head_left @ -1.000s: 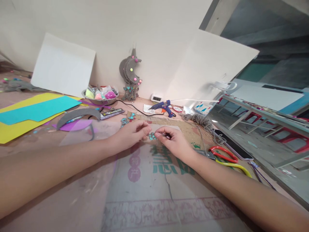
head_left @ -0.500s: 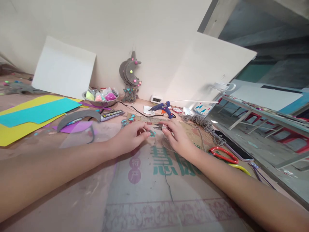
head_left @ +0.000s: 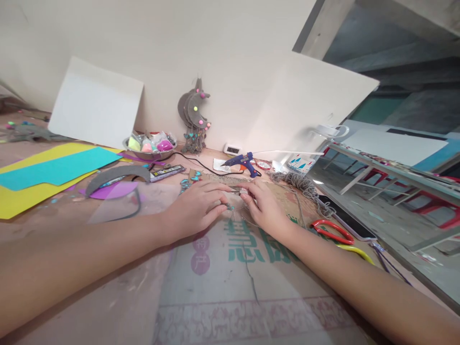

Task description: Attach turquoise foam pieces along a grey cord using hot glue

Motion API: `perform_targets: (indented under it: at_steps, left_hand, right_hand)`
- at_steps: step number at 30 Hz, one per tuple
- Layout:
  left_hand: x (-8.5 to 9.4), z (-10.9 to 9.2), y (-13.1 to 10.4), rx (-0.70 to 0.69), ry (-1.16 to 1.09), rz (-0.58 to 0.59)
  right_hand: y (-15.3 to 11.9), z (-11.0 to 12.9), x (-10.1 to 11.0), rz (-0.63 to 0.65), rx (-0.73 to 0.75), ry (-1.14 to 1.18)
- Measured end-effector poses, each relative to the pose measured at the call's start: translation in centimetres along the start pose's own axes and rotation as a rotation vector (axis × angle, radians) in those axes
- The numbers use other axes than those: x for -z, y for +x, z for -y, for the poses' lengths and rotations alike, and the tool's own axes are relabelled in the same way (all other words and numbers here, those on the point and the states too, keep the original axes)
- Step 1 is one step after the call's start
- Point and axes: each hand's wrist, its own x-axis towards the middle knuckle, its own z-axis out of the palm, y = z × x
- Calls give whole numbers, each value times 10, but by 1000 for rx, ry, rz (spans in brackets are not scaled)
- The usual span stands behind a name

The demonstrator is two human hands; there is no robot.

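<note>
Near the middle of the view, my left hand (head_left: pixel 199 203) pinches a small teal and grey piece (head_left: pixel 230 207) between thumb and fingers. Just right of it, my right hand (head_left: pixel 264 203) is closed on small snips (head_left: pixel 236 189), whose blades point left toward the left fingertips. A thin grey cord (head_left: pixel 251 278) lies on the printed cardboard (head_left: pixel 223 287) below the hands, under a clear plastic sheet. Fingers partly hide the piece and the snips.
A blue glue gun (head_left: pixel 242 162) lies behind the hands. Grey yarn (head_left: pixel 300 184), a phone (head_left: pixel 345 218) and red-handled scissors (head_left: pixel 332 231) are at right. A metal bowl (head_left: pixel 149 152), a moon ornament (head_left: pixel 194 112) and coloured sheets (head_left: pixel 61 167) stand or lie further back and left.
My left hand has shifted slightly right and its fingers now cover more of the snips' tips. The small teal piece has moved slightly right and down with it.
</note>
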Motion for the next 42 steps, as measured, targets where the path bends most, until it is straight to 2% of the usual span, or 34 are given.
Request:
perform_targets:
  at_steps: [3,7,10,13,19,33,42]
  left_hand:
    - [-1,0,-2,52,-7,16]
    - [0,0,-1,192,-39,37]
    - [2,0,2,295,-114,43]
    - [3,0,4,337,-189,39]
    - [1,3,3,340,-248,31]
    - [1,4,3,290,-251,-10]
    - [2,2,4,283,-205,49]
  right_hand:
    - [0,1,1,10,4,-22]
    - [0,1,2,-15,4,-30]
    - [0,1,3,-40,-11,28]
    - [-2,2,4,-48,-1,89]
    - [-5,3,4,14,72,55]
    - [-2,1,5,81,140,-15]
    - [-3,-1,7,74,201,-115]
